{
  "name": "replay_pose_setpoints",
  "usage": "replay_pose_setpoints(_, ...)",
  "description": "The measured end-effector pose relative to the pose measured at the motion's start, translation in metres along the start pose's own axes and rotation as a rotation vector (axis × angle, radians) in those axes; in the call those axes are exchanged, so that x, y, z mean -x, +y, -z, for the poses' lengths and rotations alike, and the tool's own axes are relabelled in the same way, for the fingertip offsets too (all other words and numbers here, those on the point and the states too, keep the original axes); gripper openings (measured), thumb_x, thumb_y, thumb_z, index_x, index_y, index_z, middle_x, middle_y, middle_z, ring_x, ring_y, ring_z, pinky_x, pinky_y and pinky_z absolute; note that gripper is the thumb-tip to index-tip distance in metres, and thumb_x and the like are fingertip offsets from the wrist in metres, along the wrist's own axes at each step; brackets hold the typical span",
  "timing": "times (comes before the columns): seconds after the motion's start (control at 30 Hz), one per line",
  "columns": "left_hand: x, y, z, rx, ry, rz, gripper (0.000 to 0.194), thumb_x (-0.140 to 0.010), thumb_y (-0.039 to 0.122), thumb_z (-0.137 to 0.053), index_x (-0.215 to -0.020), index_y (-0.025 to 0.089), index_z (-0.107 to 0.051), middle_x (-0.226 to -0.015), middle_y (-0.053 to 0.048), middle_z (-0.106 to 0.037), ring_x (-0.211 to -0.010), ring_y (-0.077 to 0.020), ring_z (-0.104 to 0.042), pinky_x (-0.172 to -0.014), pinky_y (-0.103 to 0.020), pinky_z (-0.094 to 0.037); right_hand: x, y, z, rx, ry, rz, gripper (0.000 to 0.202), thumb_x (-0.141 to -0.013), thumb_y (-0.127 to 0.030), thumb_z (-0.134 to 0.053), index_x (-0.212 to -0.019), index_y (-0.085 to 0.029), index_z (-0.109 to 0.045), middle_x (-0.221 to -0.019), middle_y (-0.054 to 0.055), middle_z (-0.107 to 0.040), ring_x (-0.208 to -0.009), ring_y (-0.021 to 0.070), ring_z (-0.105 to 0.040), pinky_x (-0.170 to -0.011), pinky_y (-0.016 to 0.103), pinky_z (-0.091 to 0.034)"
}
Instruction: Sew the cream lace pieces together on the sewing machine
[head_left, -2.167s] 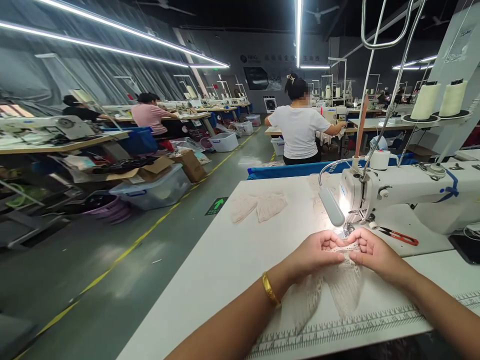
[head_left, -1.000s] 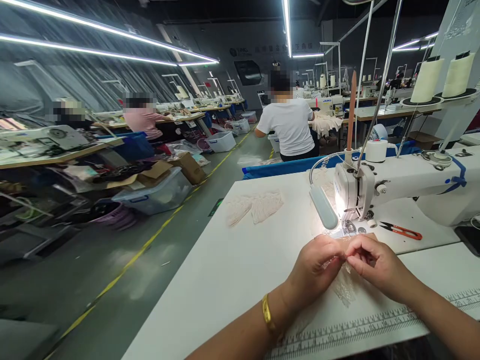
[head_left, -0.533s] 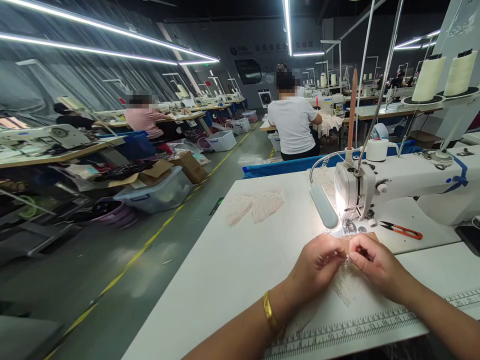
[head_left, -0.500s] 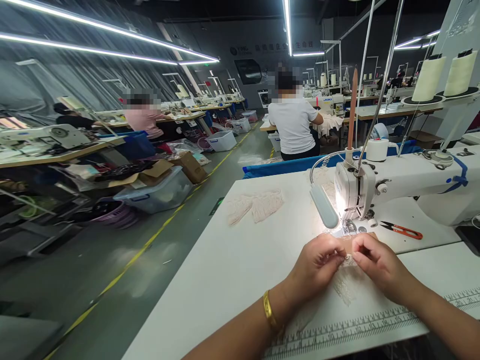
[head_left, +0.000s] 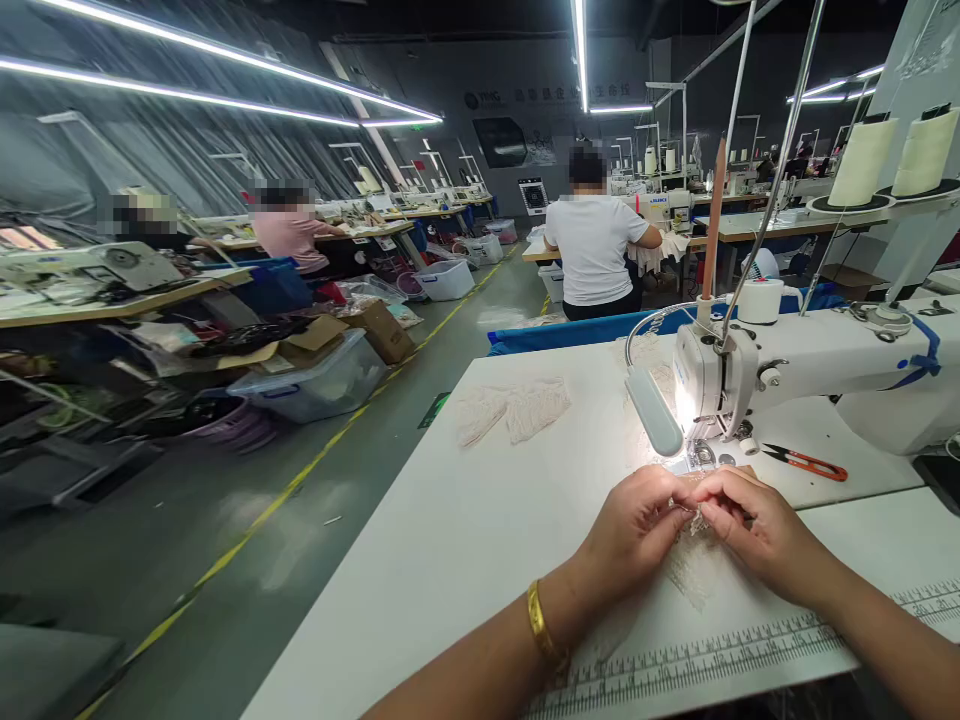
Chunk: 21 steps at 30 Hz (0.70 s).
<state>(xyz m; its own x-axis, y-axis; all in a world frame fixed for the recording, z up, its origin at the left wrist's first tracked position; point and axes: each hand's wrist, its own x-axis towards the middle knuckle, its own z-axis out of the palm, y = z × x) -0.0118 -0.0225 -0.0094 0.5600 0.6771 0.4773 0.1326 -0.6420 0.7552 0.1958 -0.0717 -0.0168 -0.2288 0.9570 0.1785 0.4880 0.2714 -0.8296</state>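
My left hand point(head_left: 641, 515) is closed in a pinch on a piece of pale lace fabric point(head_left: 690, 572), just in front of the sewing machine's needle area. Pressed close beside it, my right hand point(head_left: 754, 525) pinches the same lace, and the fingertips of both hands meet. The lace hangs down below the fingers onto the white table. Behind the hands stands the white sewing machine point(head_left: 780, 350), its lamp lighting the presser foot point(head_left: 701, 455). A brown piece point(head_left: 742, 470) lies partly hidden under my fingers.
Orange-handled thread snips point(head_left: 814, 465) lie right of the needle. Another lace piece point(head_left: 517, 408) rests flat on the table's left part. A printed ruler point(head_left: 705, 650) runs along the front edge. Thread cones point(head_left: 862, 160) stand at upper right. A person in white point(head_left: 596, 250) sits ahead.
My right hand's fingers have shifted slightly left, up against my left fingertips, and the lace between them is more bunched. The camera view has moved slightly.
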Motion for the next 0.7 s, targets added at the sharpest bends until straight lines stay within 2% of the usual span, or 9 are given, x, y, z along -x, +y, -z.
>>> replay_pose_setpoints(0.13,-0.0003,0.0018,-0.0009,-0.005,0.006,0.029,0.011,-0.092,0.014,-0.060,-0.090,0.021,-0.069,-0.083,-0.001,-0.068,-0.075,-0.0147,-0.059,-0.075,-0.029,-0.047,-0.0001,0.0017,-0.0014,0.014,0.009,0.007,0.019,-0.104,-0.038,-0.051,-0.097,-0.027,-0.065,-0.094,0.003,-0.063,-0.089,0.0226,-0.054,-0.073,0.034,-0.046)
replay_pose_setpoints(0.53,-0.0015,0.0064,-0.0027,-0.013,0.001,0.118,0.006,-0.090,0.018,-0.063,-0.084,0.019,-0.066,-0.078,0.001,-0.064,-0.070,-0.0130,-0.055,-0.070,-0.027,-0.044,-0.0002,-0.0028,-0.0019,0.054,0.060,0.019,0.020,-0.103,-0.035,-0.052,-0.086,-0.026,-0.059,-0.084,0.000,-0.057,-0.084,0.0208,-0.052,-0.068,0.032,-0.042)
replay_pose_setpoints(0.63,-0.0016,0.0070,-0.0028,-0.005,-0.002,0.159,0.007,-0.090,0.022,-0.064,-0.084,0.019,-0.066,-0.076,0.002,-0.063,-0.069,-0.0126,-0.053,-0.068,-0.026,-0.043,-0.0004,0.0004,-0.0042,0.083,0.079,0.068,0.019,-0.103,-0.031,-0.053,-0.086,-0.025,-0.057,-0.085,0.000,-0.058,-0.082,0.0198,-0.053,-0.068,0.031,-0.043)
replay_pose_setpoints(0.7,-0.0015,0.0069,-0.0033,-0.005,0.001,0.186,0.008,-0.089,0.023,-0.065,-0.083,0.019,-0.066,-0.074,0.002,-0.062,-0.068,-0.0123,-0.052,-0.067,-0.026,-0.042,-0.0010,0.0038,-0.0066,0.128,0.112,0.153,0.017,-0.103,-0.026,-0.053,-0.086,-0.025,-0.055,-0.085,0.000,-0.059,-0.080,0.0188,-0.053,-0.070,0.031,-0.043)
